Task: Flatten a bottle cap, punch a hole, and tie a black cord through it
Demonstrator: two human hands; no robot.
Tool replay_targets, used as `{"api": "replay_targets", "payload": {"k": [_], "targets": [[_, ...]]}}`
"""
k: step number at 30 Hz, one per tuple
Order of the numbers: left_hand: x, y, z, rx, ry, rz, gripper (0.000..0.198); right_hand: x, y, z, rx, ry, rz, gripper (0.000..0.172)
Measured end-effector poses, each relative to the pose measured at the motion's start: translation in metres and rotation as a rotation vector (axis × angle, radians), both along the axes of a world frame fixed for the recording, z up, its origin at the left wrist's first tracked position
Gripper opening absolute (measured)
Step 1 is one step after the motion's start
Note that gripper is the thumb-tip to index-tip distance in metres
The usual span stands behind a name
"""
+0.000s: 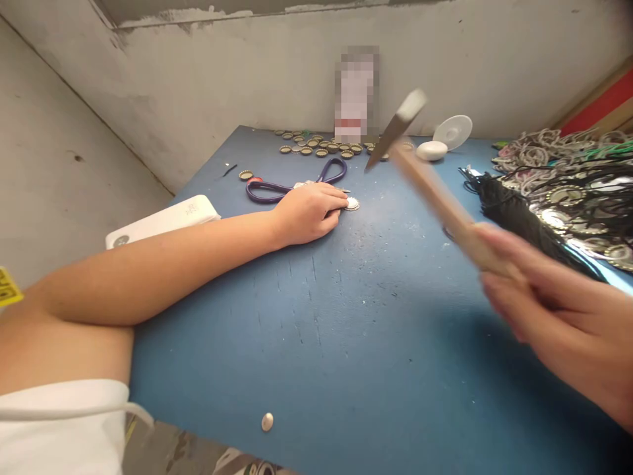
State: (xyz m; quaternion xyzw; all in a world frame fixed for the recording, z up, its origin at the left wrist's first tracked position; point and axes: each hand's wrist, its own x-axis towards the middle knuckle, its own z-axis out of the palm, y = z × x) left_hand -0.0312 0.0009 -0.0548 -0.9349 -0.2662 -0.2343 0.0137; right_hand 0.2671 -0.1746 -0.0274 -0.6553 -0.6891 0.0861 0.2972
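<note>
My left hand [310, 212] lies low on the blue table, its fingertips closed on the edge of a flattened-looking bottle cap [353, 204]. Under and behind that hand are scissors with dark blue loop handles [332, 171], their blades mostly hidden. Raised at the right, my right hand [539, 303] grips the wooden handle of a hammer [435, 191]. The hammer's head is in the air above and beyond the cap, apart from it and slightly blurred by motion.
Several bottle caps [321, 152] lie along the back. A white power bank [163, 221] sits left, beside my forearm. At the back right are a white rounded object [432, 151] and a clear disc [455, 132]. Tangled cords [539, 158] fill the right side. A small button-like piece [267, 421] rests near the front edge.
</note>
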Motion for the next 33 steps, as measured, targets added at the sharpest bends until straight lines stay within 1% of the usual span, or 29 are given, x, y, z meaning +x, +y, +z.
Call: {"api": "replay_targets", "payload": {"k": [2,3,5,9,12,14,16,17,19,21,23,27,29,31,33], "targets": [[0.000,-0.001,0.001,-0.009,0.011,0.008,0.035,0.002,0.006,-0.001,-0.150,-0.014,0.029,0.059],[0.000,-0.001,0.002,-0.010,0.014,0.015,0.035,0.003,0.009,-0.002,-0.194,0.013,0.019,0.060],[0.001,-0.003,0.004,0.006,0.014,0.028,0.037,0.003,0.012,-0.003,-0.224,0.034,0.007,0.062],[0.000,-0.003,0.004,0.020,0.042,0.027,0.036,-0.001,0.009,-0.003,-0.219,0.055,0.015,0.062],[0.000,-0.001,0.002,0.009,0.046,0.021,0.035,-0.006,0.002,0.002,-0.200,0.114,-0.039,0.060],[-0.001,0.000,0.001,0.013,0.031,0.011,0.037,-0.009,-0.003,0.004,-0.090,0.178,-0.100,0.059],[-0.001,0.002,-0.001,0.015,0.020,-0.006,0.038,-0.010,-0.007,0.004,0.044,0.249,-0.155,0.061],[-0.001,0.002,-0.001,0.013,0.017,-0.012,0.038,-0.009,-0.007,0.003,0.076,0.255,-0.162,0.061],[-0.001,0.002,-0.002,0.007,0.015,-0.010,0.037,-0.005,-0.005,-0.001,0.036,0.179,-0.098,0.059],[0.000,0.002,-0.001,-0.003,0.017,0.007,0.035,-0.001,0.000,-0.006,-0.087,0.052,0.037,0.056],[0.001,0.000,0.000,-0.019,0.021,0.022,0.034,0.002,0.006,-0.008,-0.153,-0.001,0.095,0.058],[0.002,-0.003,0.004,-0.022,0.020,0.051,0.038,-0.001,0.008,-0.002,-0.170,0.009,0.082,0.058],[0.002,-0.004,0.005,-0.017,0.045,0.048,0.035,-0.004,0.005,0.004,-0.179,0.034,0.052,0.057],[0.002,-0.004,0.004,-0.017,0.060,0.039,0.034,-0.007,-0.001,0.008,-0.130,0.074,-0.023,0.056],[0.001,-0.003,0.003,-0.018,0.038,0.029,0.035,-0.007,-0.007,0.010,-0.017,0.156,-0.087,0.058]]}}
